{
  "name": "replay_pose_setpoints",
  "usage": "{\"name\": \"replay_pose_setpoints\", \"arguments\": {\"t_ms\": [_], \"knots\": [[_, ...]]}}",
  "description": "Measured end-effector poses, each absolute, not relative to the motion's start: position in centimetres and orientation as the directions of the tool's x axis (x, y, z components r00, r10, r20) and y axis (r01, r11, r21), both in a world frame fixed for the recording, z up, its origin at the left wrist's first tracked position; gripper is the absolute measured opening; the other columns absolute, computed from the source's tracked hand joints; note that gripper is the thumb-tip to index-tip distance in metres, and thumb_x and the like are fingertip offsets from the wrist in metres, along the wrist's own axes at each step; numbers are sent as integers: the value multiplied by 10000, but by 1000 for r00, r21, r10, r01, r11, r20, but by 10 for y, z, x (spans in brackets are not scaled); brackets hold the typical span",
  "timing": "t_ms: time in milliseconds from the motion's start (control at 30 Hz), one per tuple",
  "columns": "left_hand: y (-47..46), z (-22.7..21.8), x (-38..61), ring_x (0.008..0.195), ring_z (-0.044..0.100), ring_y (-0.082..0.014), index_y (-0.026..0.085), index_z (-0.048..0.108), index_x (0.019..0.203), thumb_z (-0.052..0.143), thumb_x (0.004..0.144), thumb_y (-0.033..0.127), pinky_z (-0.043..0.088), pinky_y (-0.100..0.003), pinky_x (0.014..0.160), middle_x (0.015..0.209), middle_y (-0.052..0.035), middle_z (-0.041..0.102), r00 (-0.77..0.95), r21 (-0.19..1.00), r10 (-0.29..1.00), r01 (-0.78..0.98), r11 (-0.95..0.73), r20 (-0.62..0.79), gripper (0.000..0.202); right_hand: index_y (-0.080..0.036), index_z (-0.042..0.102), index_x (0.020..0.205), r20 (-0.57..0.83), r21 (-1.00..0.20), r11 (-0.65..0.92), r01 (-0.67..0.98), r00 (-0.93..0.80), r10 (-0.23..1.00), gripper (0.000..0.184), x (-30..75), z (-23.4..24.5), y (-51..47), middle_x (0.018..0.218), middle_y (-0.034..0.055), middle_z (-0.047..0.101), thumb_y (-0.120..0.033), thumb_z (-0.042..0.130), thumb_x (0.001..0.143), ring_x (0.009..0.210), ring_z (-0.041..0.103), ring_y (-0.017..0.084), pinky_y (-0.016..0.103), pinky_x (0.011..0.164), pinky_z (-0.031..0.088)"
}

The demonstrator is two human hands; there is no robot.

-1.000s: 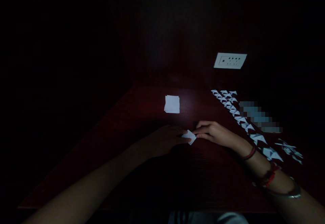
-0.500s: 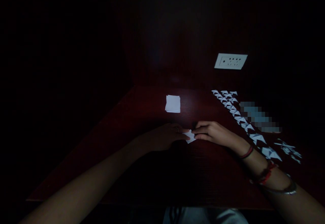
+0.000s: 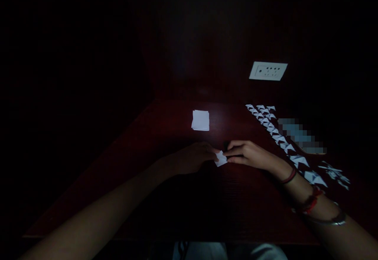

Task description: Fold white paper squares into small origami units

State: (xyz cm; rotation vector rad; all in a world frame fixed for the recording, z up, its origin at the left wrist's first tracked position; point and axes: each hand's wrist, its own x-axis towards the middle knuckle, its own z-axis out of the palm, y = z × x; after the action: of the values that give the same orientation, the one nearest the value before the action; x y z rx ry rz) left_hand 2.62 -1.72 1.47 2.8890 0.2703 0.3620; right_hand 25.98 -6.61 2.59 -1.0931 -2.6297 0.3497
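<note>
A small folded piece of white paper [image 3: 221, 159] lies on the dark red table between my hands. My left hand [image 3: 197, 157] grips its left side, thumb and fingertips on the paper. From the right, my right hand [image 3: 246, 153] holds the opposite edge with its fingers and thumb. Beyond them sits a stack of white paper squares [image 3: 200, 120], slightly uneven at its edges. Long rows of folded white paper pieces [image 3: 277, 138] run along the right side of the table, near my right forearm.
Thin white paper scraps [image 3: 335, 173] lie in a small heap at the right. A blurred-out bluish object [image 3: 301, 136] is beside the folded pieces. A white socket plate [image 3: 268, 71] is on the back wall. The table's [image 3: 165, 216] front edge is near my lap.
My left thumb has drawn back slightly to the left, baring more of the folded paper. Both hands stay in nearly the same place. The camera view has shifted very slightly.
</note>
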Motion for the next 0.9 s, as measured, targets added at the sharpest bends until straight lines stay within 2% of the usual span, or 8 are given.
{"name": "replay_pose_setpoints", "arguments": {"t_ms": [167, 233, 333, 467, 600, 733, 833, 900], "knots": [[-23, 15, 34, 1016, 461, -144, 175, 494, 1036, 371, 846, 118, 352, -303, 883, 1098, -38, 532, 918, 257, 285, 215, -942, 276, 233, -190, 619, 999, 156, -383, 678, 628, -679, 717, 266, 259, 25, -65, 881, 49, 565, -302, 442, 835, 776, 540, 123, 234, 702, 422], [-28, 14, 40, 954, 495, -164, 172, 489, 1050, 389, 871, 245, 368, -319, 847, 1030, -48, 551, 886, 238, 379, 320, -917, 269, 218, -187, 617, 1000, 155, -399, 675, 620, -680, 716, 267, 259, 26, -64, 876, 48, 565, -303, 445, 833, 775, 539, 122, 232, 700, 421], [-32, 10, 46, 901, 512, -194, 175, 501, 1022, 514, 796, 378, 383, -338, 800, 968, -46, 560, 842, 240, 469, 414, -878, 265, 304, -189, 619, 994, 150, -390, 675, 626, -680, 718, 259, 259, 27, -64, 881, 46, 567, -302, 457, 827, 779, 537, 124, 234, 706, 418], [-29, 2, 47, 975, 482, -188, 191, 482, 1069, 552, 771, 356, 364, -331, 846, 1052, -37, 535, 820, 304, 498, 416, -857, 283, 348, -184, 626, 971, 157, -380, 671, 637, -670, 725, 252, 258, 27, -63, 867, 45, 573, -296, 446, 834, 766, 538, 124, 238, 698, 416], [-24, -3, 42, 1048, 444, -171, 206, 475, 1081, 515, 808, 304, 326, -334, 907, 1115, -23, 521, 844, 315, 448, 357, -879, 296, 293, -173, 630, 950, 172, -404, 679, 612, -679, 714, 257, 257, 26, -63, 851, 48, 577, -288, 426, 845, 749, 542, 119, 234, 682, 420], [-25, -1, 40, 1095, 406, -170, 202, 529, 1010, 465, 837, 209, 300, -336, 938, 1156, -17, 497, 857, 198, 382, 332, -922, 347, 184, -174, 627, 953, 180, -366, 688, 627, -678, 713, 258, 255, 23, -63, 842, 47, 577, -297, 427, 844, 741, 545, 117, 230, 679, 420], [-29, 3, 39, 978, 490, -165, 187, 572, 951, 439, 846, 164, 366, -323, 860, 1054, -28, 551, 879, 84, 359, 350, -933, 314, 172, -176, 633, 929, 178, -276, 695, 664, -676, 715, 258, 254, 20, -63, 839, 45, 577, -311, 432, 840, 740, 547, 120, 228, 680, 417], [-31, 6, 37, 955, 509, -166, 184, 555, 1002, 441, 842, 151, 384, -319, 837, 1028, -32, 568, 902, 45, 331, 332, -942, 276, 200, -176, 636, 910, 185, -213, 696, 685, -671, 718, 263, 253, 19, -63, 833, 45, 577, -321, 426, 842, 743, 547, 124, 233, 689, 412]]}}
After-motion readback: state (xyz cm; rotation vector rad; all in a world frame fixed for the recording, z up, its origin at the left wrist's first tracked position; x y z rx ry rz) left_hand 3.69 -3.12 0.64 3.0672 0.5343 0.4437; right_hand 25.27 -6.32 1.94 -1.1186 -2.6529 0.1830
